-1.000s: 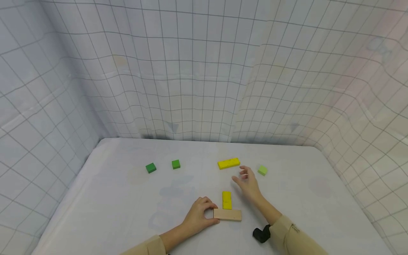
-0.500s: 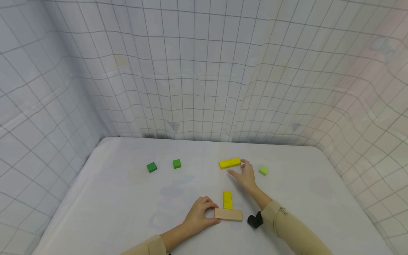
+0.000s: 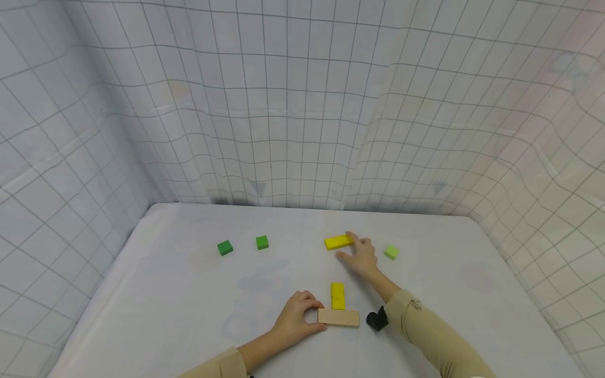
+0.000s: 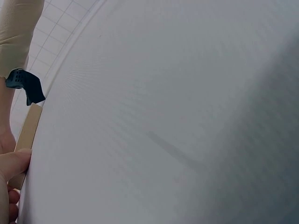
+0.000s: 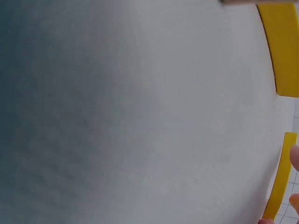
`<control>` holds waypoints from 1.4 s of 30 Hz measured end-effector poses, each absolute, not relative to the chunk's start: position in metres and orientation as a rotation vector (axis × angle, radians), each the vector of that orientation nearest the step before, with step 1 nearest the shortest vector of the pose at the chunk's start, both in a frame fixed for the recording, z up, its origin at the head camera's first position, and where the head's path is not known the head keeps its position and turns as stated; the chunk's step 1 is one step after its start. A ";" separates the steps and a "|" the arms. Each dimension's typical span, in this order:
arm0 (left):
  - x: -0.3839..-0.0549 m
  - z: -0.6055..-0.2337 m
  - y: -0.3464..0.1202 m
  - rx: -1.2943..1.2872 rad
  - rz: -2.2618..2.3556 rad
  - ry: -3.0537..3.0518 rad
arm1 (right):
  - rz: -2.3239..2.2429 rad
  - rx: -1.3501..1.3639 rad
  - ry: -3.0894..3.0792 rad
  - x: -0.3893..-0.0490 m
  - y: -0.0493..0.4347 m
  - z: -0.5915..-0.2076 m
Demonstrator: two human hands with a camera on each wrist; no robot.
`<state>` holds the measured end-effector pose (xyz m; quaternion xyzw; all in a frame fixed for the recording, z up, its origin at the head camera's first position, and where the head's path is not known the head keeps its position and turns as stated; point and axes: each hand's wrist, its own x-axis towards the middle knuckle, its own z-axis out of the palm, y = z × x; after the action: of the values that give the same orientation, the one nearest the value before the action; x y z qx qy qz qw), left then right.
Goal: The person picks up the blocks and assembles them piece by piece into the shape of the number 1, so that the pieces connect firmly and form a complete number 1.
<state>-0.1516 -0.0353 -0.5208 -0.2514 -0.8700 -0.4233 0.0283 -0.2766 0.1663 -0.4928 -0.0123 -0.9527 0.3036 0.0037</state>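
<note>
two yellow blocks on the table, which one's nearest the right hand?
The far block, lying crosswise: the right hand is at its right end. The near block lies lengthwise, closer to the person, by the wooden block.

Honestly can't read a single word, number or brand in any of the three views. Closest thing to lettering is a small dark squiggle near the cuff of the tan sleeve, lower right of the head view, but it's way too tiny to tell whether it's letters or just a pattern. There's also a little patch of dots on the dark wrist piece over at the left edge of the left wrist view, and I can't make those out as any characters either.
</note>
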 end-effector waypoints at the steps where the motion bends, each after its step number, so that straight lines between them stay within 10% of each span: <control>1: -0.152 -0.521 -0.035 -0.776 -1.307 -2.685 | 0.923 -0.023 -3.003 -0.277 0.167 -0.493; 42: -0.152 -0.523 -0.035 -0.781 -1.292 -2.678 | 0.801 -0.009 -3.086 -0.284 0.172 -0.496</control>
<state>-0.1516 -0.0352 -0.5233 -0.2541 -0.8706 -0.4199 0.0339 -0.2844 0.1720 -0.4959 -0.0027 -0.9677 0.2510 -0.0235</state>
